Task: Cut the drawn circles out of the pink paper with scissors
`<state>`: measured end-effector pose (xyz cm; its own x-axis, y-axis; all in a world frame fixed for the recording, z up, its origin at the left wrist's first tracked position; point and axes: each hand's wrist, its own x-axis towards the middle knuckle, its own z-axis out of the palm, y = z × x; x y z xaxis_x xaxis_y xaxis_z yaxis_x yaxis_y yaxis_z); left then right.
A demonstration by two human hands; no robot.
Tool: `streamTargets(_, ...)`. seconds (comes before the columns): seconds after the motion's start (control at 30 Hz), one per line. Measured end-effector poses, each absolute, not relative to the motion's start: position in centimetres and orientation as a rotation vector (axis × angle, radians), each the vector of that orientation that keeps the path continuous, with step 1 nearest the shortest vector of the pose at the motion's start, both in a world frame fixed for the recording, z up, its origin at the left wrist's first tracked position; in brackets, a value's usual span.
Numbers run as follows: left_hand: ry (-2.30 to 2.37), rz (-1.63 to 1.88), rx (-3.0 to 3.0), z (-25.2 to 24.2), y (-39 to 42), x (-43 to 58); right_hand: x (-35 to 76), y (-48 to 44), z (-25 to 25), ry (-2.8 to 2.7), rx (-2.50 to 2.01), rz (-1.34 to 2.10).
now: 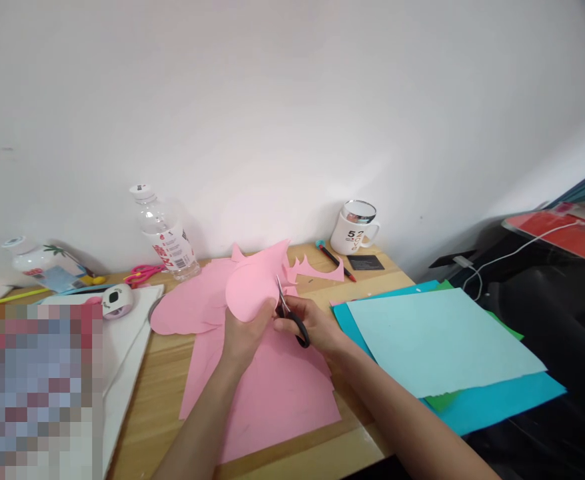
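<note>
My left hand is closed on a piece of pink paper, its thumb pressed near the rounded lower edge. Black-handled scissors are in my right hand, fingers wrapped at the handles. Their blades point up and away, close against the right edge of the pink paper; whether they are cutting into it I cannot tell. Larger pink sheets lie on the table below my hands. To the left spread several rounded pink cut pieces. A jagged pink scrap rests beyond my right hand.
A white mug stands by the wall beside a red pen and dark card. Blue and green sheets overhang the table's right side. Leftward are a clear bottle, pink scissors, a white tape dispenser and another bottle.
</note>
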<state>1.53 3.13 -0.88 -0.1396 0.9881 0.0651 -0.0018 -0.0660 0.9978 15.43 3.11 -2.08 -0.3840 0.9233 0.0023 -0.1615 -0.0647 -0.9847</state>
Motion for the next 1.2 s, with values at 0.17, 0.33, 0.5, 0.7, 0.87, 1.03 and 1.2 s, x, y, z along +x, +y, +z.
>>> streamTargets(0.17,1.305,1.326,1.199,-0.90,3.14,1.60,15.60,3.18,-1.86,-1.304,-0.896,1.578)
streamTargets(0.33,1.293,1.299,1.201,-0.42,2.99,1.74,15.59,3.16,-1.95,-1.314,-0.898,1.561)
streamTargets(0.5,1.274,1.299,1.191,-0.48,3.01,1.77,15.54,3.13,-2.00,-1.306,-0.917,1.553)
streamTargets(0.7,1.276,1.313,1.208,-0.59,3.09,1.75,15.50,3.11,-1.96,-1.313,-0.939,1.540)
streamTargets(0.87,1.266,1.304,1.198,-0.55,3.12,1.69,15.50,3.03,-1.78,-1.288,-0.910,1.549)
streamTargets(1.03,1.228,1.307,1.218,-0.70,3.19,1.59,15.52,3.08,-1.98,-1.291,-0.921,1.552)
streamTargets(1.2,1.241,1.301,1.189,-0.91,3.25,1.54,15.57,3.18,-2.19,-1.294,-0.954,1.544)
